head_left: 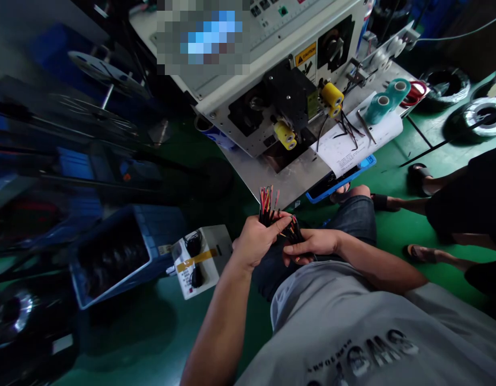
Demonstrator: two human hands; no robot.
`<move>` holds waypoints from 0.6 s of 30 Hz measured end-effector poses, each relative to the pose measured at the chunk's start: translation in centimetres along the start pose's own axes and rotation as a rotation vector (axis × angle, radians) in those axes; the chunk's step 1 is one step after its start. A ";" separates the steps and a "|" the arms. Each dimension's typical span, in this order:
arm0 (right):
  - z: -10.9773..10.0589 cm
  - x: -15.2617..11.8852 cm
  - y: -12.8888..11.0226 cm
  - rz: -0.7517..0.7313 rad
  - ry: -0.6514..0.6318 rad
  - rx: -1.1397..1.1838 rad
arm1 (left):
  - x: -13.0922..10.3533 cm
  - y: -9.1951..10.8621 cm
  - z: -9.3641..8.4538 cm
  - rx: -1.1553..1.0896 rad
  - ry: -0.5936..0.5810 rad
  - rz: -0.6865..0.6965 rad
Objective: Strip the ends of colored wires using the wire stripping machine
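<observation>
My left hand (254, 242) is closed around a bundle of wires (266, 209), whose red, yellow and black ends fan upward past the thumb. Just to its right, my right hand (317, 242) is wrapped about dark wires (293, 231) with some coloured ends near the fingers. Both hands are close together in front of my lap. Where the wires run between the palms is partly hidden. Beyond the hands stands a light-coloured machine (232, 115) with yellow rollers (285, 135) on its front, above a metal ledge (298, 177).
Paper (348, 153), teal spools (378, 107) and loose black wires (346, 128) lie on the ledge. A blue tray (318, 195) sits below it. To the left are a white box (218, 241) and a blue bin (159, 228). Other people's legs (444, 254) show at right, near wire coils (444, 88).
</observation>
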State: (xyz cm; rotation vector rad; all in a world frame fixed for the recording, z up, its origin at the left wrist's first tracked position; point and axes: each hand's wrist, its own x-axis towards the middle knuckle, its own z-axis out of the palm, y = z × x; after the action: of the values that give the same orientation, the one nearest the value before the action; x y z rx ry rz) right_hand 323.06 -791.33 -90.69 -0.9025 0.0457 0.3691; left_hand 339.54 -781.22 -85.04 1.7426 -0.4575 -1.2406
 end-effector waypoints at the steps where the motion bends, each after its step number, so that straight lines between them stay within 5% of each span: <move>1: -0.1 0.0 0.0 0.005 -0.013 -0.004 | 0.1 0.0 0.1 0.007 -0.004 0.005; 6: -0.3 -0.2 0.1 0.003 0.039 0.031 | 0.1 -0.1 0.4 0.057 0.058 0.075; 10: -0.8 -0.5 0.1 0.001 0.147 0.067 | -0.1 -0.7 0.1 0.128 0.221 0.152; 18: -0.6 -0.7 0.7 -0.251 0.366 0.058 | -0.6 -1.0 -0.2 0.252 0.392 0.263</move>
State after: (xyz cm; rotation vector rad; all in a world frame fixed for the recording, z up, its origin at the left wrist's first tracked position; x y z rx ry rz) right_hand 322.27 -791.57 -91.51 -0.8973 0.2752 -0.0340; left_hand 339.27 -780.20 -85.55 2.0045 -0.6043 -0.6557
